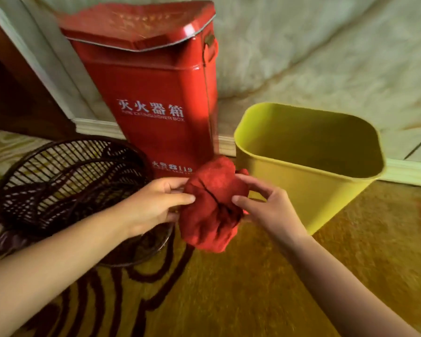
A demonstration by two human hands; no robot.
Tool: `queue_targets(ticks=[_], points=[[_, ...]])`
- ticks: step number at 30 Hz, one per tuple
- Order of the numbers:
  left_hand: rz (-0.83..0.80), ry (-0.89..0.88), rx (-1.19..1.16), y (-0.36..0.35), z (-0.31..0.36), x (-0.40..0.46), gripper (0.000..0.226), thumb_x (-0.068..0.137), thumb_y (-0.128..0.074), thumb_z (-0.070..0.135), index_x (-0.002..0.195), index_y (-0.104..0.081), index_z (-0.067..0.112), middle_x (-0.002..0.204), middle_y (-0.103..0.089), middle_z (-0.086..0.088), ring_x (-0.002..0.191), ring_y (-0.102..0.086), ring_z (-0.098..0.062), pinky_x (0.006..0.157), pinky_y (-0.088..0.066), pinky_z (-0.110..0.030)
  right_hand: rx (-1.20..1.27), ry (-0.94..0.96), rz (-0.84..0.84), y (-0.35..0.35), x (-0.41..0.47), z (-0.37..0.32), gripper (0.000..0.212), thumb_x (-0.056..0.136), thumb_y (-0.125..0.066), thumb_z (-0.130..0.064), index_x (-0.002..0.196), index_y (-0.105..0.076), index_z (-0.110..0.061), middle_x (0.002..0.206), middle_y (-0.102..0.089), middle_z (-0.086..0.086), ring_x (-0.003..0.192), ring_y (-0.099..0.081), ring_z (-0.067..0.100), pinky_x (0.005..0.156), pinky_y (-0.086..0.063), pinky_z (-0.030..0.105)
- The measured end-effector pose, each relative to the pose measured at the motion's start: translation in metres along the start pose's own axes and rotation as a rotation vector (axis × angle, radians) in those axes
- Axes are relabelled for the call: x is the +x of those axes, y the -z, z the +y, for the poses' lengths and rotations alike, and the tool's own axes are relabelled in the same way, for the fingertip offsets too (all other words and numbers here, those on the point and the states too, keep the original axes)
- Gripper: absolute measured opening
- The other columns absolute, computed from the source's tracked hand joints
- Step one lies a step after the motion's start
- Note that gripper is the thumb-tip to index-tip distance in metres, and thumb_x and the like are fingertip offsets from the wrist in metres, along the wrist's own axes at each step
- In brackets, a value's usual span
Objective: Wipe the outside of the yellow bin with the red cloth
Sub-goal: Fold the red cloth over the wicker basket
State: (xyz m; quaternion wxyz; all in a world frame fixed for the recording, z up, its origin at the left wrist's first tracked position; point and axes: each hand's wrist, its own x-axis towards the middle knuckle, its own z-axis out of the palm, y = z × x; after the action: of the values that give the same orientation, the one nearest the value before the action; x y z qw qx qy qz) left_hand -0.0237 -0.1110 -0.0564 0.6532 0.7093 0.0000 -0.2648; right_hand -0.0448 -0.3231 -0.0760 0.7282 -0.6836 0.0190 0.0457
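Holding the bunched red cloth (212, 205) between them near the centre of the frame, both hands grip it from opposite sides. The left hand (153, 203) comes in from the lower left, its thumb and fingers pinched closed on the cloth's left edge. The right hand (267, 205) reaches in from the lower right, its thumb and forefinger pressed on the cloth's right side, the other fingers curled behind it. The cloth hangs in a crumpled bundle with a dark fold line running across it.

The yellow bin (309, 166) stands just right of the cloth, in the middle right of the frame, upright with its open mouth facing up. The cloth's upper right part sits against or just in front of the bin's left wall; contact cannot be confirmed.

Behind the cloth, in the upper centre, stands a tall red fire extinguisher box (156, 93) with white lettering, against a pale wall (326, 45). A dark wicker basket (66, 181) lies tipped at the middle left, under the left forearm. A yellow patterned carpet (253, 288) covers the floor.
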Motion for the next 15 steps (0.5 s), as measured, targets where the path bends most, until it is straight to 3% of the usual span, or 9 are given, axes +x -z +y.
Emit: queue_targets(ticks=[2,5,8,13,15], points=[[0.036,-0.041,-0.043,0.031,0.016,-0.014,0.028,0.068,-0.06,0.012,0.093,-0.069,0.022,0.08,-0.075,0.007,0.071,-0.068,-0.006,0.059,-0.055,-0.02,-0.024,0.029,-0.058,-0.028,0.015,-0.024,0.039,0.076,-0.069,0.003,0.097,-0.065,-0.03,0.086,-0.064,-0.013,0.077,-0.062,0.022,0.066,-0.058,0.044],[0.105,-0.046,-0.101,0.078,0.024,-0.028,0.024,0.072,-0.057,0.009,0.088,-0.07,0.021,0.074,-0.075,0.008,0.062,-0.067,-0.004,0.052,-0.053,-0.018,-0.008,0.008,-0.123,-0.075,0.038,-0.042,0.037,0.077,-0.067,0.004,0.102,-0.066,-0.022,0.085,-0.061,-0.004,0.069,-0.058,0.016,0.055,-0.057,0.035],[0.16,-0.002,-0.142,0.118,0.013,-0.032,0.025,0.081,-0.051,0.004,0.086,-0.069,0.019,0.071,-0.074,0.007,0.058,-0.066,-0.005,0.049,-0.052,-0.018,-0.007,-0.091,-0.164,-0.118,0.056,-0.037,0.041,0.078,-0.063,0.009,0.114,-0.062,-0.01,0.086,-0.053,0.007,0.067,-0.054,0.02,0.067,-0.055,0.045],[0.143,0.115,-0.132,0.154,-0.027,-0.024,0.025,0.085,-0.048,0.004,0.097,-0.065,0.018,0.074,-0.075,0.005,0.064,-0.068,-0.006,0.052,-0.053,-0.02,-0.066,-0.251,-0.065,-0.149,0.08,-0.011,0.03,0.079,-0.061,0.008,0.103,-0.065,-0.009,0.084,-0.061,0.01,0.061,-0.056,0.02,0.074,-0.057,0.047],[0.136,0.144,-0.153,0.162,-0.043,-0.017,0.025,0.086,-0.049,0.004,0.098,-0.065,0.019,0.076,-0.075,0.005,0.065,-0.068,-0.006,0.053,-0.053,-0.02,-0.068,-0.282,-0.047,-0.155,0.085,0.0,0.025,0.08,-0.061,0.007,0.097,-0.065,-0.011,0.086,-0.062,0.01,0.059,-0.057,0.017,0.067,-0.058,0.043]])
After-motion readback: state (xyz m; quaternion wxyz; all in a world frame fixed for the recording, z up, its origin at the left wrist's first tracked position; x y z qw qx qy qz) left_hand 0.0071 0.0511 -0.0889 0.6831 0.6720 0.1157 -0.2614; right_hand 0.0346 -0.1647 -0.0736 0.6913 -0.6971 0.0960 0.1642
